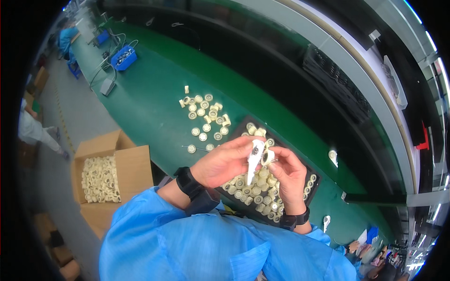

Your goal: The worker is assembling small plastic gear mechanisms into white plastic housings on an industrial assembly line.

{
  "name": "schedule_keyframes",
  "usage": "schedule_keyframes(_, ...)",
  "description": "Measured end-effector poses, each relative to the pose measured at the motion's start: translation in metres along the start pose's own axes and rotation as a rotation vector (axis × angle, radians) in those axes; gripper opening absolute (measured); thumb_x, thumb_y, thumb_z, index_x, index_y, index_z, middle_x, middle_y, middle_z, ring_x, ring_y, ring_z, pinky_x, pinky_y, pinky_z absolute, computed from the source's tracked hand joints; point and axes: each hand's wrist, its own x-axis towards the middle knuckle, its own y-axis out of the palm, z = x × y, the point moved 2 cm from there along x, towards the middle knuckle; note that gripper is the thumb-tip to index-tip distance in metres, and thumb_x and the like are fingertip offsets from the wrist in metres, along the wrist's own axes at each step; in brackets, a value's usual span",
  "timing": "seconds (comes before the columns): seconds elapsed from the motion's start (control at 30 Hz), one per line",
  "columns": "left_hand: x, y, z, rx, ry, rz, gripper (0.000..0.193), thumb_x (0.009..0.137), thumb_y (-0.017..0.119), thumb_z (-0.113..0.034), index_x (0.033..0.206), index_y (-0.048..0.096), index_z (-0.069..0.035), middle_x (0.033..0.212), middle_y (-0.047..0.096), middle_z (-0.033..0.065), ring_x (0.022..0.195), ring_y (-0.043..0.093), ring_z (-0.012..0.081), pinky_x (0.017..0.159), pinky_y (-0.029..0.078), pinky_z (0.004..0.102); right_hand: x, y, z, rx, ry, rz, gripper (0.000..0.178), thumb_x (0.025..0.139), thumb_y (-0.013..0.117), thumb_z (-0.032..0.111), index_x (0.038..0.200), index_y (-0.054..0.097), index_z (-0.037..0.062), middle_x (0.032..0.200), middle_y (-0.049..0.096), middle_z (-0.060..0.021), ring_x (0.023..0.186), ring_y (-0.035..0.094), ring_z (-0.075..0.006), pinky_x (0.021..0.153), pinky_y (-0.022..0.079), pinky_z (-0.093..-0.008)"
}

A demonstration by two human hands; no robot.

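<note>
**Two hands meet over a tray of cream rings**

Nearest the camera, blue sleeves (197, 243) run up from the lower edge, each wrist wearing a dark band. The left hand (222, 164) is curled around a white plastic tool (254, 159), which stands roughly upright, its narrow end pointing down between the two hands. The right hand (289, 175) pinches a small cream ring (267, 157) between thumb and fingertips and holds it against the upper part of the tool, so the two pieces touch. Both hands hover just above a black tray (315, 185) that lies on the green bench top (150, 98); the tray is thickly filled with more cream rings, partly hidden under the hands.

Just beyond the tray, toward the left, a loose scatter of cream rings (205, 114) lies directly on the green surface, with a thin metal pin (199, 149) beside the nearest ones. To the left of the person, below bench level, an open cardboard box (115, 171) holds a heap of the same cream parts.

Farther up the bench sits a blue bin (123, 58) with cables around it. At the far end, another worker in blue (68, 38) sits at the bench.
</note>
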Motion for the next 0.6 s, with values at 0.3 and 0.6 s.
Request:
schedule_keyframes(0.3, -0.007, -0.010, -0.005, 0.108, -0.016, -0.024, 0.034, 0.096, 0.057, -0.018, 0.126, 0.048, -0.003, 0.120, 0.055, 0.0094, 0.115, 0.054, 0.0181, 0.100, 0.044, 0.0344, 0.012, 0.006, -0.012, -0.167, -0.120, 0.022, 0.033, 0.078, 0.073, 0.001, 0.111, 0.066, -0.0017, 0.105, 0.060, -0.0070, 0.086, 0.055, -0.0104, 0.072, 0.044, -0.0221)
schedule_keyframes(0.6, -0.007, -0.018, -0.008, 0.085, -0.009, -0.026, 0.032, 0.095, 0.059, -0.018, 0.122, 0.049, -0.005, 0.117, 0.056, 0.0083, 0.112, 0.056, 0.0173, 0.098, 0.046, 0.0333, 0.017, 0.012, -0.015, -0.160, -0.148, 0.054, 0.037, 0.077, 0.074, -0.001, 0.113, 0.065, -0.0028, 0.108, 0.061, -0.0102, 0.092, 0.059, -0.0149, 0.080, 0.049, -0.0265)
